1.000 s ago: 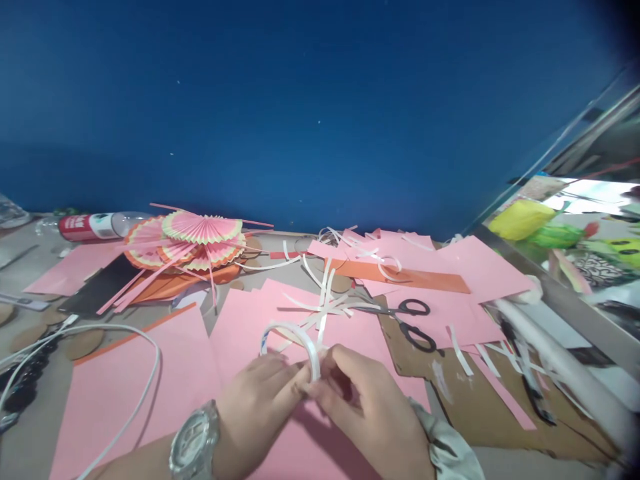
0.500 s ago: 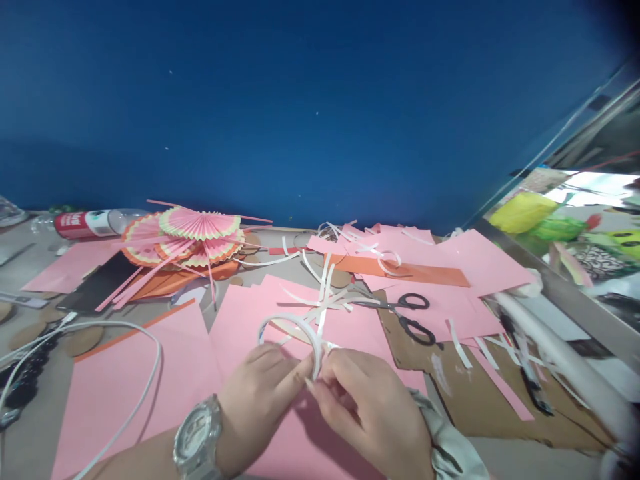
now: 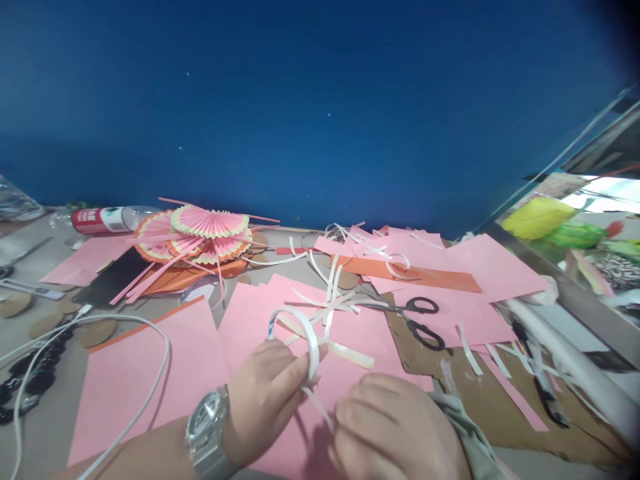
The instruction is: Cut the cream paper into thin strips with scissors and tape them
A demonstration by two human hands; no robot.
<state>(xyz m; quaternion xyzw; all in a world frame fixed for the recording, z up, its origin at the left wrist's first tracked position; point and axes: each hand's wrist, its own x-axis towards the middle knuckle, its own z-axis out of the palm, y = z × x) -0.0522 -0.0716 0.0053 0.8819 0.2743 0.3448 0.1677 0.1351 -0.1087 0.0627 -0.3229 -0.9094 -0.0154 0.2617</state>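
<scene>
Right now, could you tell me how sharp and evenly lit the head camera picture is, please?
Head view: the right hand is smeared by motion blur; the left hand and tape roll are sharper; the table edge bows from wide-angle distortion; the top right corner darkens; a bright washed-out patch glares at far right.

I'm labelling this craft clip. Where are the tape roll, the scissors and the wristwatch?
White tape roll [image 3: 311, 340], head view, on its right rim.
Black-handled scissors [image 3: 425, 320], head view, between the handle loops.
Silver wristwatch [image 3: 206, 427], head view, on its face.
</scene>
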